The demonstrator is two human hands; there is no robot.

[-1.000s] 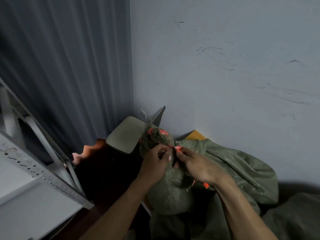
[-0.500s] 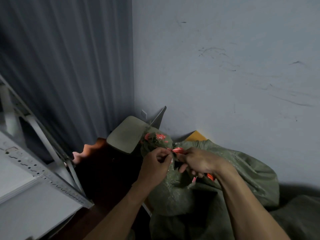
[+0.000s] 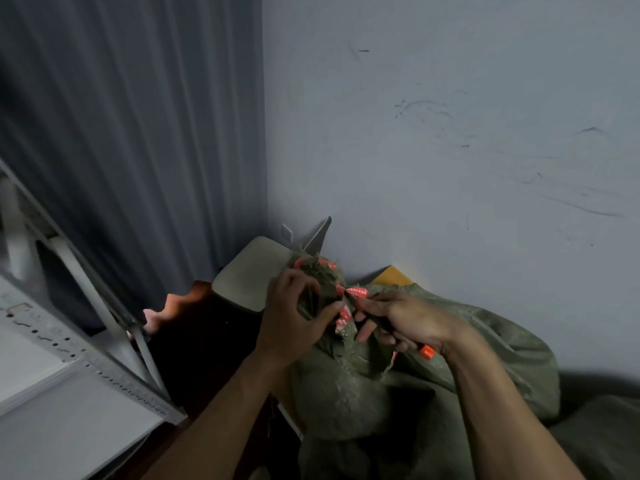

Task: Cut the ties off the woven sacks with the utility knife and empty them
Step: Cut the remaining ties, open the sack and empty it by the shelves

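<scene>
The left hand (image 3: 294,317) has its fingers curled tight round the bunched neck of the green sack (image 3: 339,393), thumb toward the right hand (image 3: 405,320). The right hand's fingers are wrapped round the knife (image 3: 426,352), whose orange end sticks out at the heel of the palm. Its tip points into the gap between the two thumbs, where the red tie (image 3: 351,292) crosses, with loose ends hanging just below the fingertips. Whether the blade touches the tie cannot be told. A second sack (image 3: 502,341) lies beyond the right knuckles against the wall (image 3: 450,133), and a pale stool (image 3: 249,275) sits beyond the left fingers.
</scene>
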